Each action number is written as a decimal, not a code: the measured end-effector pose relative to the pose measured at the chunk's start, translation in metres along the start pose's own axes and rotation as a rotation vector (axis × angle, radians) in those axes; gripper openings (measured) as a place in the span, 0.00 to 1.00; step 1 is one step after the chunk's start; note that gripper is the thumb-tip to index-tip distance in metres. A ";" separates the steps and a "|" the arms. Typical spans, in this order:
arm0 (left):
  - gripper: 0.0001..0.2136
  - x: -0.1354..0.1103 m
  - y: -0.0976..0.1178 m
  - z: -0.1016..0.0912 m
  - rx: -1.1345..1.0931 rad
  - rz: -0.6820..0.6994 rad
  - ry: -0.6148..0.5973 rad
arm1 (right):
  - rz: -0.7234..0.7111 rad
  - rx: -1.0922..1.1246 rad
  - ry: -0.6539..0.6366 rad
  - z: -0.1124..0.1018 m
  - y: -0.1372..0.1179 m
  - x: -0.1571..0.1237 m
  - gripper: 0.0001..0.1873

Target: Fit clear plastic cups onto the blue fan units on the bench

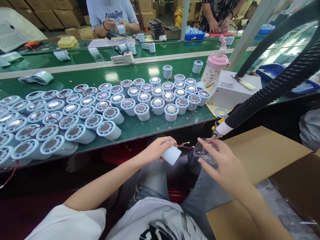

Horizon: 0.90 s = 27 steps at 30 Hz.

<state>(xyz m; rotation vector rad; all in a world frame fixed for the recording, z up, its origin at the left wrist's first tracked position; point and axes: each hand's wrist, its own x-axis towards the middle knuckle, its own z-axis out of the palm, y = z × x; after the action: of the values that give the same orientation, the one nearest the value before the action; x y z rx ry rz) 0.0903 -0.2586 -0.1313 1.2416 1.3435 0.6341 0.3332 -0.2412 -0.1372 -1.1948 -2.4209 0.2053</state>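
My left hand (162, 145) is closed around a light blue cylindrical housing (172, 155), held tilted above my lap. From its upper end thin red and yellow wires (184, 144) with small connectors stick out toward the right. My right hand (221, 163) grips a clear plastic cup-like part (205, 155), its round rim facing the housing. The two pieces are apart. Just above my right hand hangs the metal-and-yellow tip of a nozzle (220, 128) on a black corrugated hose (272, 85). Fingers on the far side of both parts are hidden.
Rows of similar housings (110, 128), some trailing wires, crowd the green bench (140, 128). A white box (228, 88) and pink-lidded bottle (215, 66) stand at the right. Open cardboard box (270, 150) is beside my right arm. Two people work across the line.
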 end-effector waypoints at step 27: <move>0.34 -0.007 -0.016 0.019 -0.248 0.205 -0.163 | 0.078 0.846 -0.154 0.011 0.001 -0.001 0.21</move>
<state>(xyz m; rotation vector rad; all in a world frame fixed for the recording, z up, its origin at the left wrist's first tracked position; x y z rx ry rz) 0.1020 -0.2751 -0.1474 1.2082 0.9787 0.7996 0.3304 -0.2409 -0.1477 -0.8760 -2.0199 1.2328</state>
